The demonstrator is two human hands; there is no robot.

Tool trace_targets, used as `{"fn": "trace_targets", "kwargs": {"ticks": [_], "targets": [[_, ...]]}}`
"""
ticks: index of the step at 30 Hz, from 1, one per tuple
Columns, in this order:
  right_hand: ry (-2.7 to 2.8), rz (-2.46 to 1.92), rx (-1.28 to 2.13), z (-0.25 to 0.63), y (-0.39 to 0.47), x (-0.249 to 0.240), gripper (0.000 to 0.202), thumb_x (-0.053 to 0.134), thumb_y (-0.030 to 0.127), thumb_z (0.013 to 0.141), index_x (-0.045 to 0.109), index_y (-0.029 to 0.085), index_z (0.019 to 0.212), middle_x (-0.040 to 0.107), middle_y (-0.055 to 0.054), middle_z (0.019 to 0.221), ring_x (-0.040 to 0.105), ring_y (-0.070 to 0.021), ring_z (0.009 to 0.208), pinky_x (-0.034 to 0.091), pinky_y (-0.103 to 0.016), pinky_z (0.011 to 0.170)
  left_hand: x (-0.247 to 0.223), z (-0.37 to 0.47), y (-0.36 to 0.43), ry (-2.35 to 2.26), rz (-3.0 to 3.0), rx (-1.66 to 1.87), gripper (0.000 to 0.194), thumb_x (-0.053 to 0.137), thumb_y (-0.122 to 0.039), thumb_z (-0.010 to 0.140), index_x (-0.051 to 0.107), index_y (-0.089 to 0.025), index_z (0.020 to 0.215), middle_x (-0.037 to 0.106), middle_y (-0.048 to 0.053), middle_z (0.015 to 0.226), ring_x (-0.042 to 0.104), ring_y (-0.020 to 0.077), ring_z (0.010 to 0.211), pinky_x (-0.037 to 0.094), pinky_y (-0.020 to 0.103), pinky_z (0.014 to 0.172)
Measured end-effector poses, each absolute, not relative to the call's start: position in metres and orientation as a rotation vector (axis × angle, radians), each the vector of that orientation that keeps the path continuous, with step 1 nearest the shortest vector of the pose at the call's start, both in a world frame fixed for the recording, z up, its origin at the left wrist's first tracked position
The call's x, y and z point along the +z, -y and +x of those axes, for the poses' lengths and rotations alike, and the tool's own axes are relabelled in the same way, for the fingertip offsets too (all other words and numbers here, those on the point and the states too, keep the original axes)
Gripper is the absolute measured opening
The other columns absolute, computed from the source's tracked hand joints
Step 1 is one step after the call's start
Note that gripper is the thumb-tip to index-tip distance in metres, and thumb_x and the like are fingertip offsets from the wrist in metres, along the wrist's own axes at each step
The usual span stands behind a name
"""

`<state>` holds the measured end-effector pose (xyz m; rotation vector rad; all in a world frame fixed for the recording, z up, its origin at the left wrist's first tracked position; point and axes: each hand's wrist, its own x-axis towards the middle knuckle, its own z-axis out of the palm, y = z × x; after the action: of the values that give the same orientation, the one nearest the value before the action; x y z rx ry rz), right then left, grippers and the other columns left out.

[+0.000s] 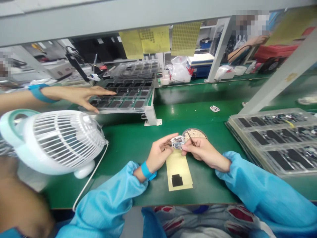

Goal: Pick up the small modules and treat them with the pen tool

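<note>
Between the thumb and fingers of my left hand (159,152) is a small white-edged electronic part (177,142), held above the bench. My right hand (201,152) grips dark tweezers (191,138), which point up and to the left. Its fingertips also touch the part's right edge. Below both hands lies a pale yellow backing sheet (178,167) with one black sticker (177,180) near its lower end. A round dish (198,133) of light brown material sits just behind my right hand and is partly hidden by it.
At left stands a white fan (66,142) with its cord (91,175) on the green bench (128,145). A co-worker's hand (76,96) reaches onto raised clear trays (128,94). Stacked trays of parts (279,138) stand at right. Another white-edged part (214,108) lies farther back.
</note>
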<state>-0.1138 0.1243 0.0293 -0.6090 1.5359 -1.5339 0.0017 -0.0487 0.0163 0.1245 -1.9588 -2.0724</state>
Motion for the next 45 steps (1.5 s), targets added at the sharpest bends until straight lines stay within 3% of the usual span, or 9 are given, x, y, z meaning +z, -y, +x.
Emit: {"fn": "trace_targets", "kwargs": {"ticks": [7, 16, 23, 26, 29, 31, 35, 45], "targets": [[-1.574, -0.608, -1.494, -0.118, -0.126, 0.031, 0.036, 0.077, 0.049, 0.076, 0.063, 0.016, 0.083, 0.074, -0.005, 0.075, 0.025, -0.0016, 0.038, 0.011, -0.021, 0.036, 0.015, 0.005, 0.049, 2.121, 0.101, -1.911, 0.05, 0.068, -0.021, 0.084, 0.062, -0.019, 0.133, 0.066, 0.012, 0.129, 0.064, 0.027, 0.113, 0.051, 0.04, 0.098], [-1.519, -0.593, -1.46, -0.122, -0.127, 0.033, 0.034, 0.075, 0.048, 0.077, 0.064, 0.017, 0.083, 0.071, -0.002, 0.073, 0.026, -0.0008, 0.036, 0.01, -0.021, 0.034, 0.016, 0.005, 0.045, 2.273, 0.152, -1.682, 0.051, 0.073, -0.029, 0.082, 0.064, -0.021, 0.132, 0.069, 0.01, 0.123, 0.067, 0.0219, 0.093, 0.054, 0.034, 0.084], [-1.547, -0.621, -1.404, -0.124, -0.128, 0.033, 0.036, 0.071, 0.051, 0.081, 0.064, 0.016, 0.08, 0.064, 0.0, 0.064, 0.023, -0.0018, 0.037, 0.009, -0.022, 0.035, 0.023, 0.006, 0.044, 2.351, 0.095, -1.484, 0.043, 0.07, -0.03, 0.085, 0.068, -0.024, 0.127, 0.068, 0.007, 0.128, 0.065, 0.0243, 0.109, 0.051, 0.036, 0.094], [-1.685, -0.717, -1.465, -0.122, -0.126, 0.029, 0.035, 0.072, 0.051, 0.08, 0.062, 0.018, 0.079, 0.066, -0.001, 0.07, 0.037, -0.0052, 0.043, 0.025, -0.021, 0.038, 0.021, 0.005, 0.045, 2.31, 0.154, -1.557, 0.043, 0.072, -0.03, 0.083, 0.069, -0.023, 0.125, 0.07, 0.008, 0.124, 0.067, 0.0245, 0.105, 0.053, 0.037, 0.092], [-1.931, -0.921, -1.672, -0.118, -0.122, 0.024, 0.031, 0.079, 0.044, 0.074, 0.062, 0.02, 0.085, 0.067, -0.003, 0.086, 0.06, -0.0152, 0.074, 0.05, -0.028, 0.067, 0.016, 0.003, 0.044, 2.164, 0.249, -1.816, 0.047, 0.076, -0.03, 0.08, 0.068, -0.02, 0.126, 0.071, 0.009, 0.121, 0.069, 0.0245, 0.1, 0.056, 0.037, 0.09], [-1.964, -0.996, -1.744, -0.116, -0.12, 0.02, 0.034, 0.08, 0.041, 0.074, 0.062, 0.022, 0.095, 0.066, -0.005, 0.095, 0.063, -0.0203, 0.091, 0.052, -0.034, 0.083, 0.015, 0.002, 0.042, 2.042, 0.27, -2.009, 0.051, 0.078, -0.029, 0.078, 0.068, -0.018, 0.126, 0.072, 0.011, 0.12, 0.069, 0.0253, 0.105, 0.055, 0.039, 0.095], [-1.837, -0.963, -1.772, -0.115, -0.118, 0.014, 0.033, 0.077, 0.038, 0.078, 0.062, 0.023, 0.103, 0.066, -0.005, 0.102, 0.063, -0.0213, 0.097, 0.051, -0.037, 0.09, 0.017, 0.0, 0.039, 1.905, 0.307, -2.171, 0.054, 0.083, -0.027, 0.073, 0.068, -0.015, 0.124, 0.073, 0.012, 0.118, 0.069, 0.0257, 0.109, 0.054, 0.04, 0.101], [-1.798, -0.89, -1.84, -0.106, -0.116, 0.013, 0.032, 0.079, 0.036, 0.078, 0.061, 0.024, 0.101, 0.065, -0.004, 0.101, 0.063, -0.0203, 0.096, 0.051, -0.034, 0.086, 0.018, 0.001, 0.038, 1.82, 0.312, -2.263, 0.051, 0.085, -0.023, 0.071, 0.07, -0.015, 0.119, 0.073, 0.012, 0.117, 0.069, 0.0256, 0.109, 0.053, 0.04, 0.102]]}}
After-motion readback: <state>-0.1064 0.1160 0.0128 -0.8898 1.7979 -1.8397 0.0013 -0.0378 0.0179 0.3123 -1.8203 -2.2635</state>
